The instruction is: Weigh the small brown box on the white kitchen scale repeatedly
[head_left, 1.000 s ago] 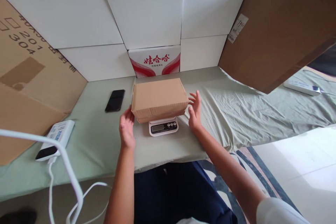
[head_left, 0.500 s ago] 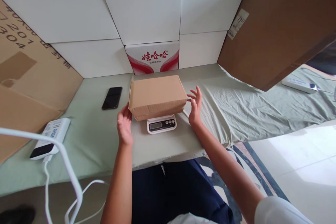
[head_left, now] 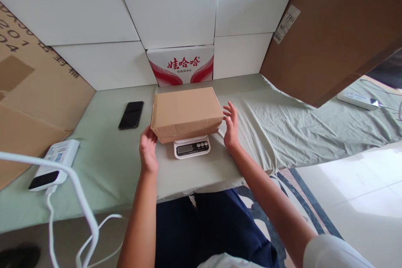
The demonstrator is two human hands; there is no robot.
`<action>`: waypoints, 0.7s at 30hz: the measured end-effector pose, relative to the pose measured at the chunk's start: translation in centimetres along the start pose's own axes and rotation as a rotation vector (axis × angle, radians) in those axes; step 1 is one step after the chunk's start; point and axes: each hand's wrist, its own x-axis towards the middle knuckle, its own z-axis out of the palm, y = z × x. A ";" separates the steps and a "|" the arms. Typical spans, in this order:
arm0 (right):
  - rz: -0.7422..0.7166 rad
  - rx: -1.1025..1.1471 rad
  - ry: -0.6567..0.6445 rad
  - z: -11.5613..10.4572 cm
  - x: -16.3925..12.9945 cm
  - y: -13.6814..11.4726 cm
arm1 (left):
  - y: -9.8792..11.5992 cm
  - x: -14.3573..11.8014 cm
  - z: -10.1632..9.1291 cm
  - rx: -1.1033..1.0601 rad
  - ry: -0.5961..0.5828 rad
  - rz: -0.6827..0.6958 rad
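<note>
Your left hand [head_left: 147,150] and right hand [head_left: 231,127] flank the cardboard box [head_left: 186,113] — fingers spread, touching its ends — as it sits on the small scale [head_left: 191,148] on the green-covered surface [head_left: 119,163].

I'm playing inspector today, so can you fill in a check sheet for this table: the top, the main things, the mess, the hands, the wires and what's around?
Surface: table under a pale green cloth, wrinkled on the right.
Job's things: brown box sits on a white scale; display too small to read.
Clutter: black phone; white power bank.
Hands: left hand open at the box's left corner, right hand open by its right end; contact cannot be told.
Cables: white cable loops off the front edge.
Surroundings: white boxes behind, a red-printed box, cardboard sheets at both sides.
</note>
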 end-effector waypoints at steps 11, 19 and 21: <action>-0.008 0.004 -0.021 0.1 0.1 0.2 | -0.2 0.0 0.0 0.006 0.006 -0.012; -0.063 0.070 -0.135 0.2 -0.3 -0.5 | -0.9 0.0 -0.3 -0.002 -0.005 -0.014; -0.079 0.094 -0.162 0.2 -0.6 -0.8 | -1.0 -0.1 -0.2 -0.002 -0.020 -0.002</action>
